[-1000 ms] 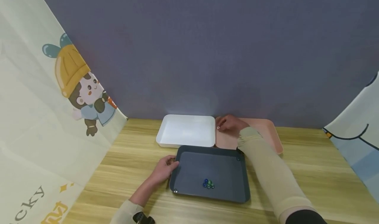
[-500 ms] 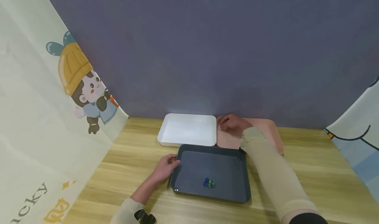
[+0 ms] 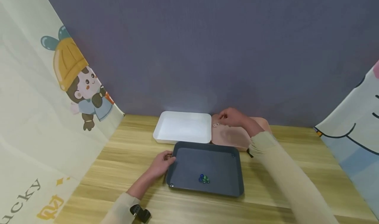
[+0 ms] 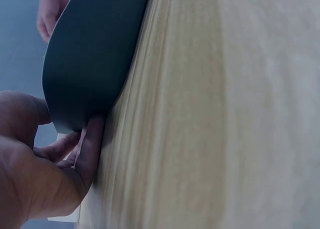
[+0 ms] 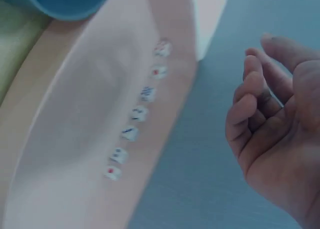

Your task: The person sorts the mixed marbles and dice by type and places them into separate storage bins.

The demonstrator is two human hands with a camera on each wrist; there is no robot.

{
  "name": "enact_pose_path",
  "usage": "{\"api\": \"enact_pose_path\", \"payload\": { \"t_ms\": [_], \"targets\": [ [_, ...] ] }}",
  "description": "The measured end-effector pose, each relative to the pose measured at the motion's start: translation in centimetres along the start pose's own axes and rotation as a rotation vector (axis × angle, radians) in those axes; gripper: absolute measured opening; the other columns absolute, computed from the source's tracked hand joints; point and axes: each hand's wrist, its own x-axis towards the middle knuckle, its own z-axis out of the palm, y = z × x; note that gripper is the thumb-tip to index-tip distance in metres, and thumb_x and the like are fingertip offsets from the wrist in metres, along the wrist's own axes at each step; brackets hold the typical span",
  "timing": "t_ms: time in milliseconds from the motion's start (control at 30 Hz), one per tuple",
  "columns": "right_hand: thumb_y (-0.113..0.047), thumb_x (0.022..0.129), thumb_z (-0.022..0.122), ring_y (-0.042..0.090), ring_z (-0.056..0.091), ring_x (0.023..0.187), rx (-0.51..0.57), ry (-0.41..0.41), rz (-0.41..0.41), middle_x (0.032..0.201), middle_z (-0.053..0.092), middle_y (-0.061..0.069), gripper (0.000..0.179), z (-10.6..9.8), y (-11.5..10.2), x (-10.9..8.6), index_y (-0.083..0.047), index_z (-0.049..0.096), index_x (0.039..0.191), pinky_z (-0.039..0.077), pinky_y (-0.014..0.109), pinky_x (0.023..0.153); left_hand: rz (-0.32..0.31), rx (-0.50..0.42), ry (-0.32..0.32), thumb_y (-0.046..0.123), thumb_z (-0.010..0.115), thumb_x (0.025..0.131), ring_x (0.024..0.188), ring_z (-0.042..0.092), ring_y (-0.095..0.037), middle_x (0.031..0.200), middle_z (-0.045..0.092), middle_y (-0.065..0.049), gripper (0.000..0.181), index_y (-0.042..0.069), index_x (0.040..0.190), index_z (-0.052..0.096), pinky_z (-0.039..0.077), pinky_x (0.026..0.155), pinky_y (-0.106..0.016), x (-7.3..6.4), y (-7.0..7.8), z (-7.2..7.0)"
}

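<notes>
white tray (image 3: 183, 127) (by wall), cartoon curtains (image 3: 44, 95)

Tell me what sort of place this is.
Probably a staged tabletop recording booth: a wooden table closed in by a grey backdrop and cartoon curtains, with three trays laid out.

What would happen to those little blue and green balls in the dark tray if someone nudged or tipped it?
The marbles look round and glossy, so they would probably roll freely across the dark tray, whose floor seems smooth and flat. Its raised rim would likely stop them from escaping. The left hand grips the tray's corner, so even a slight tilt there might scatter the cluster.
</notes>
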Motion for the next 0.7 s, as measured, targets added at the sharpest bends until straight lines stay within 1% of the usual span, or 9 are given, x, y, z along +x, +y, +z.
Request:
{"api": "enact_pose_path", "payload": {
  "t_ms": [100,200,267,367,433,500,600,700],
  "targets": [
    [-0.021,0.096,0.064,0.02,0.061,0.067,-0.021,0.038,-0.057,0.089,0.067,0.004,0.023,0.0,-1.8,-2.9,-0.004,0.07,0.11,0.05,0.036,0.061,-0.002,-0.004,-0.009,0.016,0.06,0.096,0.083,0.06,-0.021,0.098,0.064,-0.012,0.036,-0.005,0.125,0.058,0.05,0.068,-0.033,0.0,0.2,0.0],
    [-0.021,0.096,0.063,0.015,0.053,0.062,-0.004,0.081,-0.073,0.084,0.065,0.002,0.018,0.5,-3.0,-5.9,-0.01,0.071,0.108,0.046,0.035,0.063,-0.002,-0.002,-0.006,0.016,0.061,0.096,0.082,0.059,-0.021,0.097,0.064,-0.011,0.034,-0.004,0.123,0.059,0.05,0.066,-0.032,0.0,0.2,-0.1],
    [-0.022,0.097,0.062,0.014,0.053,0.066,0.017,0.108,-0.073,0.087,0.065,0.001,0.017,1.1,-3.3,-7.9,-0.012,0.07,0.107,0.046,0.035,0.066,0.004,-0.003,-0.001,0.015,0.061,0.095,0.081,0.059,-0.021,0.096,0.063,-0.011,0.033,-0.004,0.122,0.06,0.049,0.065,-0.032,0.1,0.1,0.0],
    [-0.021,0.097,0.062,0.015,0.058,0.078,0.079,0.167,-0.06,0.094,0.065,0.002,0.017,2.6,-3.6,-10.7,-0.011,0.068,0.109,0.05,0.036,0.072,0.005,-0.001,0.009,0.015,0.061,0.095,0.081,0.058,-0.021,0.096,0.063,-0.011,0.033,-0.003,0.122,0.06,0.049,0.065,-0.032,0.1,-0.1,-0.1],
    [-0.022,0.097,0.062,0.018,0.061,0.091,0.132,0.205,-0.035,0.104,0.065,0.005,0.022,3.9,-3.6,-12.4,-0.009,0.065,0.114,0.051,0.038,0.079,0.001,0.006,0.013,0.016,0.061,0.096,0.083,0.058,-0.021,0.097,0.063,-0.011,0.033,-0.003,0.123,0.06,0.049,0.066,-0.032,0.1,-0.3,-0.2],
    [-0.023,0.097,0.062,0.024,0.061,0.102,0.2,0.253,0.006,0.114,0.063,0.012,0.029,5.4,-3.5,-14.0,-0.006,0.062,0.121,0.051,0.041,0.084,-0.01,0.012,0.009,0.017,0.06,0.096,0.084,0.059,-0.021,0.098,0.064,-0.011,0.035,-0.002,0.125,0.06,0.05,0.067,-0.032,0.1,-0.4,-0.2],
    [-0.023,0.098,0.061,0.034,0.054,0.117,0.313,0.322,0.092,0.129,0.055,0.02,0.04,7.6,-3.2,-16.1,-0.001,0.053,0.131,0.047,0.045,0.093,-0.018,0.017,-0.002,0.018,0.06,0.096,0.085,0.059,-0.021,0.1,0.064,-0.011,0.037,-0.002,0.127,0.059,0.051,0.068,-0.033,0.1,-0.4,-0.2],
    [-0.024,0.099,0.059,0.039,0.045,0.128,0.421,0.374,0.19,0.14,0.046,0.023,0.05,9.4,-3.2,-17.7,0.002,0.043,0.139,0.043,0.049,0.099,-0.021,0.019,-0.005,0.018,0.06,0.096,0.086,0.059,-0.021,0.102,0.064,-0.012,0.037,-0.002,0.127,0.059,0.05,0.069,-0.033,0.1,-0.2,0.0]
  ]
}}
